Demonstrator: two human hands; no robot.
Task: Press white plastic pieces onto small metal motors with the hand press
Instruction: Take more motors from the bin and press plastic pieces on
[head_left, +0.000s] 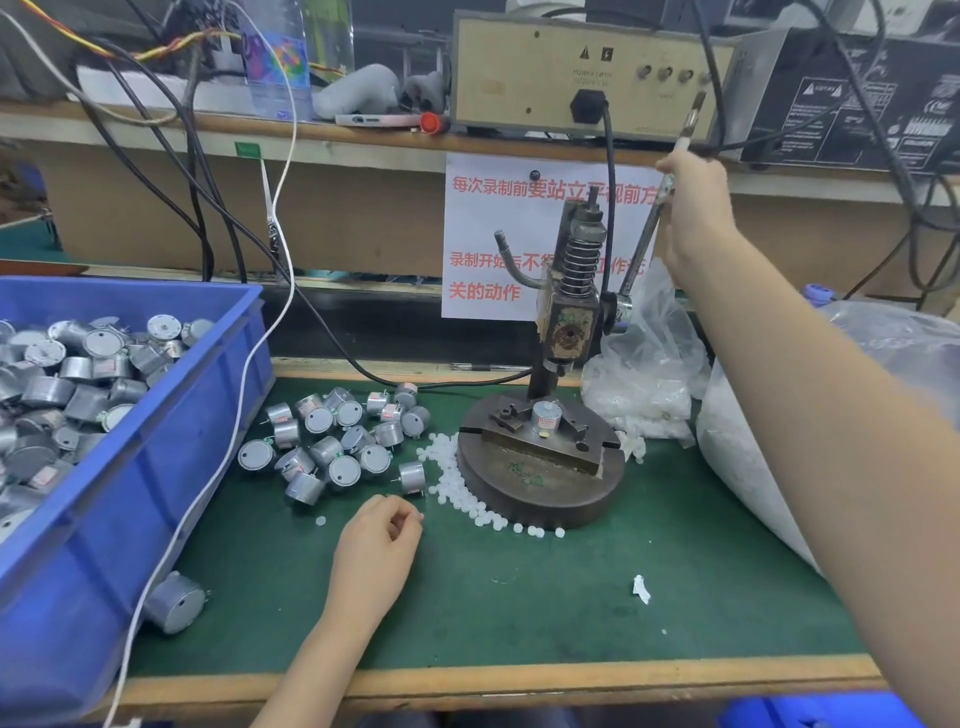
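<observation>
Right hand (693, 213) is wrapped around the lever (641, 249) of the hand press (571, 291), up high. Left hand (379, 540) sits on the green mat (519, 597) with its fingers curled. Honestly can't tell if there's a piece pinched in there.

One motor (546, 415) is sitting in the fixture under the ram. These are hard little metal cans, probably a bit slick, so I'd grab them by the round sides. The white pieces (467, 493) look featherlight and rolly, so fingertip pinch only.

Counts:
- one press
- one motor loaded
- around twenty loose motors (337, 441) on the mat
- a blue bin (171, 467) with too many more to count
- dozens of white pieces along the base
- two bags (649, 374) on the right
</observation>
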